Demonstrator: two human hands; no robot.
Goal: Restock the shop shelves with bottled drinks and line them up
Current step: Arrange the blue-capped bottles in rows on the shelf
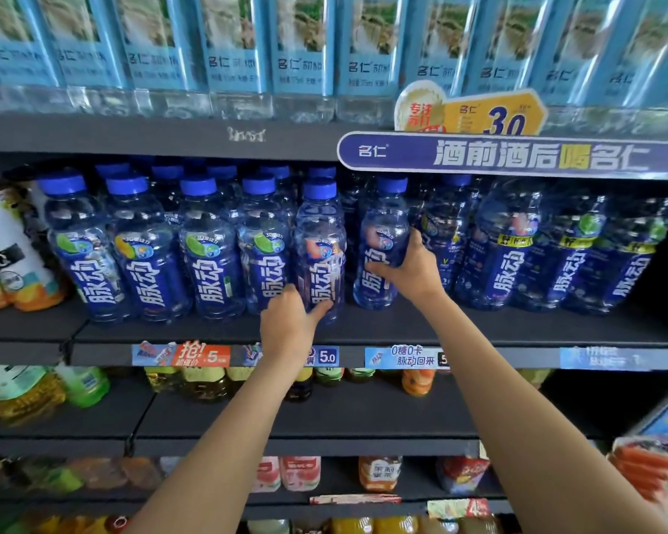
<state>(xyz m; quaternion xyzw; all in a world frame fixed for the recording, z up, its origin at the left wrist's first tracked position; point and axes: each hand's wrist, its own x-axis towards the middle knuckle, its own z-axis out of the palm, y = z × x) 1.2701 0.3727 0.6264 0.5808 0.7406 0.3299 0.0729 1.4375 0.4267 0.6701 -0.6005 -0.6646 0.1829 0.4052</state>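
We have both hands on blue bottles at the front of the middle shelf (363,325).

Our left hand (286,325) sits low against one bottle (321,248), fingers curled round its base and thumb stretched along the front under the label; this bottle stands upright, just beside the row (162,244) of like bottles to its left. Our right hand (409,267) grips the next bottle (382,240) at mid-height, thumb across the label, fingers wrapped behind it; it stands upright a little apart from the first. More blue bottles (556,248) fill the shelf further right, under a purple banner (510,156). Price tags (402,357) line the shelf edge.
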